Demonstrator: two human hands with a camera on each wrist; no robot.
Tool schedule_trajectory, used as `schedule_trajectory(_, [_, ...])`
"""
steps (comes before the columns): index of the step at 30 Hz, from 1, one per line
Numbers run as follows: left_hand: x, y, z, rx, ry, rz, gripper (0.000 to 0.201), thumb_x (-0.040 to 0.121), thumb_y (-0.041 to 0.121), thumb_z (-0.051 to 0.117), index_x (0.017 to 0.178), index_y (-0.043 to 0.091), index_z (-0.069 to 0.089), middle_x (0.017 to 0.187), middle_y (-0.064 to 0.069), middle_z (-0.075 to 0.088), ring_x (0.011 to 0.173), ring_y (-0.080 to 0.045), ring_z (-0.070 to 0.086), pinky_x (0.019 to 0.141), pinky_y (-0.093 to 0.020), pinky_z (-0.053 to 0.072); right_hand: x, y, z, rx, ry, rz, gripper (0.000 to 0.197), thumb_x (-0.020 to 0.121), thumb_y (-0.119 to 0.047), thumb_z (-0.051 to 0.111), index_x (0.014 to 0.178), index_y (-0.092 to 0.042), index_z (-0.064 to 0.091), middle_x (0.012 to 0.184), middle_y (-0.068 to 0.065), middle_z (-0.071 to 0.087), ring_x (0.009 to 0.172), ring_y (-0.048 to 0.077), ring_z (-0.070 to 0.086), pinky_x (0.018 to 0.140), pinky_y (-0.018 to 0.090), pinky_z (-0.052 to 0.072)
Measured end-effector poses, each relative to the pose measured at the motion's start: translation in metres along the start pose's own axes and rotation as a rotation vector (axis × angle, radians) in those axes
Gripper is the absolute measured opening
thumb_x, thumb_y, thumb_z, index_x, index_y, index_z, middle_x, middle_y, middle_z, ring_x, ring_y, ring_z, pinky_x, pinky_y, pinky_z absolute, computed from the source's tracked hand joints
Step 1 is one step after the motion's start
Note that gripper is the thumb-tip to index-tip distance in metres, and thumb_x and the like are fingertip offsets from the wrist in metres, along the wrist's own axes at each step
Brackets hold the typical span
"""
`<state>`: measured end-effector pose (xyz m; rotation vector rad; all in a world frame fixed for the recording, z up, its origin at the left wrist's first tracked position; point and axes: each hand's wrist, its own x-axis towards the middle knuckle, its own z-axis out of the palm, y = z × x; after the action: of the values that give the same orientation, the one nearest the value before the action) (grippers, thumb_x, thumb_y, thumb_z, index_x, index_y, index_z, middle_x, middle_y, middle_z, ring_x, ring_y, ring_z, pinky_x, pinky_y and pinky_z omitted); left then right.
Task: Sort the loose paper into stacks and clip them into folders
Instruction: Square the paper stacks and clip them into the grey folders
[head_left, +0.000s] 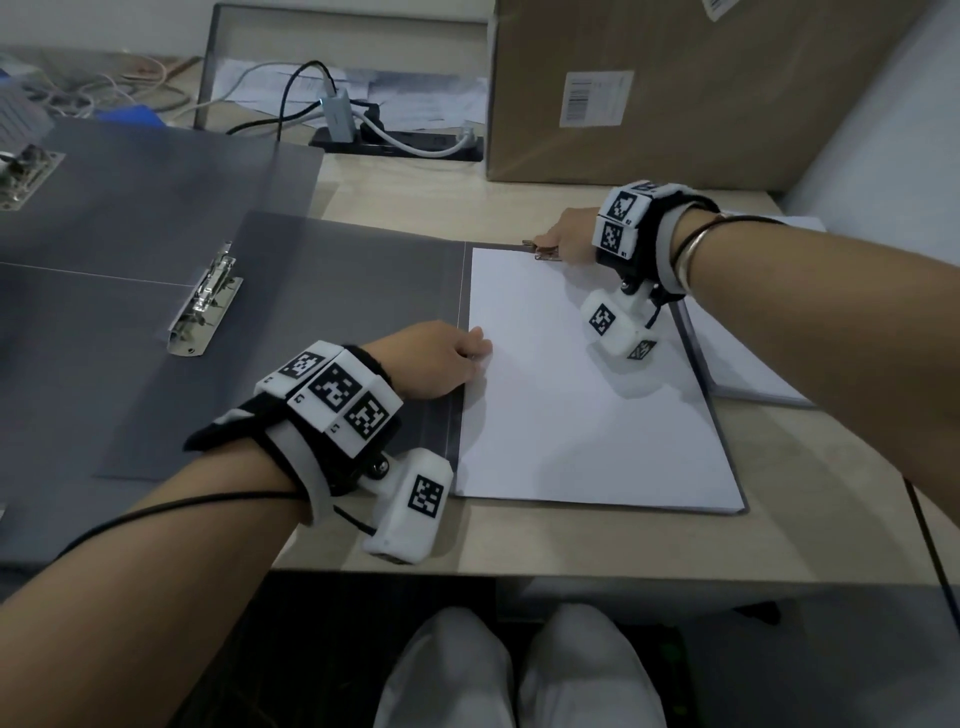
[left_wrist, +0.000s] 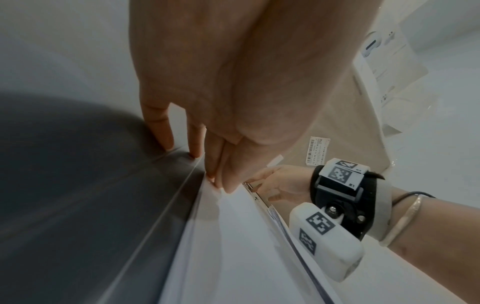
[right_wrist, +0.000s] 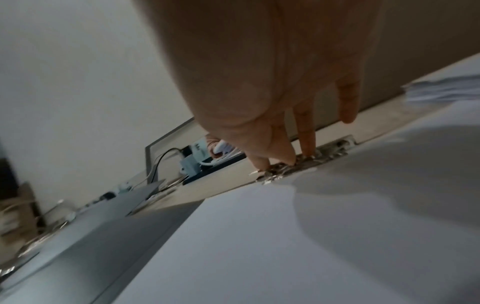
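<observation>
My left hand (head_left: 441, 358) lies flat, fingers extended, on the near-left edge of the paper stack (head_left: 582, 395), presumably to stop it sliding. The stack sits in the open folder (head_left: 363, 291) on the desk (head_left: 571, 540). Farther off, my right hand (head_left: 569, 236) presses straight fingertips on the clip (right_wrist: 306, 162), likely closing it.

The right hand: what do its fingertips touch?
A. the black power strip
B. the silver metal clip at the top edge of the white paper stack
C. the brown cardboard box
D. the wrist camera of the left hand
B: in the right wrist view the fingertips of the right hand press on the silver metal clip at the top edge of the white paper stack.
</observation>
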<state>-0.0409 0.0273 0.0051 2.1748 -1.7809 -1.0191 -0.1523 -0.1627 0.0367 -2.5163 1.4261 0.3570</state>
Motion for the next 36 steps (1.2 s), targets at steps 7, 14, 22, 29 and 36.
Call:
schedule_trajectory(7, [-0.004,0.002,0.001,-0.124,0.032,-0.013,0.043,0.099,0.018,0.046,0.142,0.019,0.046,0.155,0.01,0.03,0.143,-0.009,0.026,0.114,-0.022,0.013,-0.028,0.018,-0.01,0.343,0.134,0.076,0.048,0.095,-0.002,0.036,0.141,-0.014,0.043,0.149,0.004,0.038,0.136,0.023,0.037,0.111,0.029,0.032])
schedule_trajectory(14, [-0.009,0.022,0.001,-0.298,0.227,-0.069,0.033,0.094,0.012,0.054,0.127,0.013,0.061,0.138,-0.003,0.054,0.129,-0.019,0.047,0.098,-0.019,0.029,-0.084,0.095,-0.012,0.59,0.307,0.152,0.028,0.088,-0.004,0.05,0.101,-0.019,0.07,0.116,0.006,0.065,0.099,0.018,0.058,0.08,0.021,0.04])
schedule_trajectory(22, [0.0,0.087,0.005,-0.398,0.23,-0.01,0.033,0.094,0.009,0.053,0.127,0.013,0.06,0.136,-0.004,0.054,0.125,-0.018,0.047,0.095,-0.024,0.036,-0.148,0.195,0.016,0.615,0.244,0.534,0.04,0.091,-0.016,0.056,0.13,-0.008,0.053,0.137,0.012,0.051,0.126,0.027,0.048,0.083,0.029,0.046])
schedule_trajectory(29, [0.036,0.162,0.045,-0.542,0.102,0.007,0.046,0.094,0.006,0.052,0.14,0.006,0.045,0.139,-0.01,0.049,0.128,-0.023,0.047,0.101,-0.03,0.044,-0.167,0.244,0.038,0.619,0.212,0.641,0.051,0.078,-0.014,0.069,0.124,0.001,0.053,0.131,0.02,0.052,0.122,0.035,0.049,0.072,0.027,0.039])
schedule_trajectory(36, [0.067,0.195,0.068,-0.534,0.05,-0.023,0.035,0.093,0.002,0.051,0.127,-0.003,0.051,0.085,-0.002,0.052,0.092,-0.021,0.052,0.093,-0.035,0.048,-0.163,0.257,0.047,0.577,0.171,0.686,0.058,0.075,-0.024,0.075,0.125,-0.004,0.054,0.134,0.017,0.051,0.123,0.036,0.049,0.098,0.037,0.042])
